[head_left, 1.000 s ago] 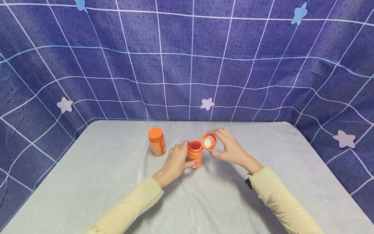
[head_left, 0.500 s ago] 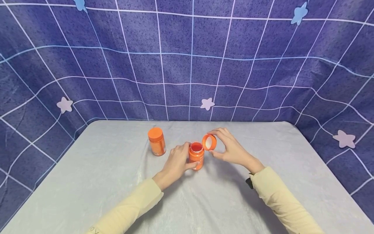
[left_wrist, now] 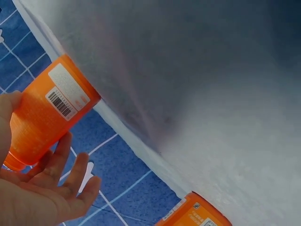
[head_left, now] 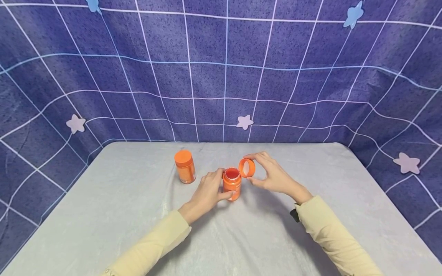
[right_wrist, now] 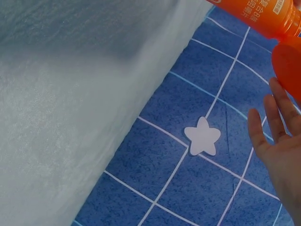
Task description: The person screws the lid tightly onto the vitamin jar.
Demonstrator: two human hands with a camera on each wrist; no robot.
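Note:
An uncapped orange bottle [head_left: 232, 184] stands on the table, its round mouth facing up. My left hand [head_left: 207, 191] grips it from the left, thumb in front and fingers behind. In the left wrist view the bottle [left_wrist: 51, 108] shows a white label with a barcode. My right hand [head_left: 272, 174] pinches an orange screw cap [head_left: 247, 168] by its edge, tilted on its side so the pale inside shows. The cap is close to the right of the bottle's mouth. In the right wrist view the cap [right_wrist: 288, 68] overlaps the bottle's neck.
A second orange bottle [head_left: 185, 166], with its cap on, stands upright to the left behind my left hand. A pale grey cloth covers the table [head_left: 103, 214]. Behind it hangs a blue curtain [head_left: 207, 84] with grid lines and stars.
The bottle in my left hand has shifted slightly toward me and to the right. My right hand has turned the cap a little more on its side.

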